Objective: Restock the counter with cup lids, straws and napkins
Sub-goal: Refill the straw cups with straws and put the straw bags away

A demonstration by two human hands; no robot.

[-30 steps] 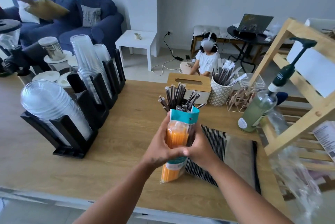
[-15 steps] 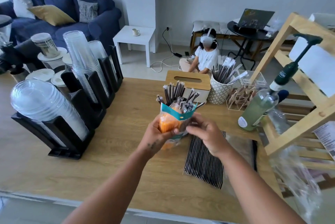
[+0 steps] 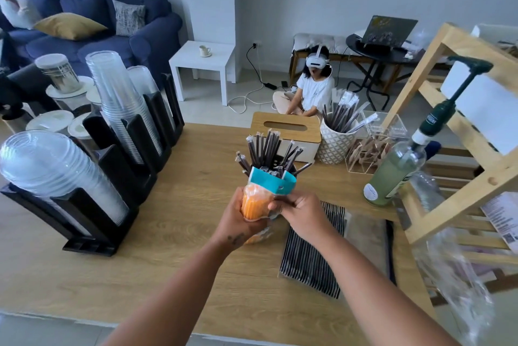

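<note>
A clear pack of orange straws (image 3: 253, 202) with a teal card top (image 3: 273, 183) is held above the wooden counter (image 3: 179, 233). My left hand (image 3: 238, 219) grips the pack's body from the left. My right hand (image 3: 301, 212) pinches the plastic just below the teal top. Behind the pack, a dark holder of wrapped black straws (image 3: 269, 153) stands on the counter. A flat pack of black straws (image 3: 311, 256) lies under my right wrist. Dome lids (image 3: 53, 174) and clear cups (image 3: 123, 110) fill the black rack at left.
A wooden-topped tissue box (image 3: 286, 129), a white patterned cup of wrapped straws (image 3: 336, 132) and a clear box of wooden stirrers (image 3: 370, 146) stand at the back. A green pump bottle (image 3: 398, 169) and a wooden shelf (image 3: 462, 149) stand at right. A person sits on the floor beyond.
The straw pack has tipped from upright to leaning away from me and risen off the counter. My right hand has shifted from the pack's side to the plastic near the teal top.
</note>
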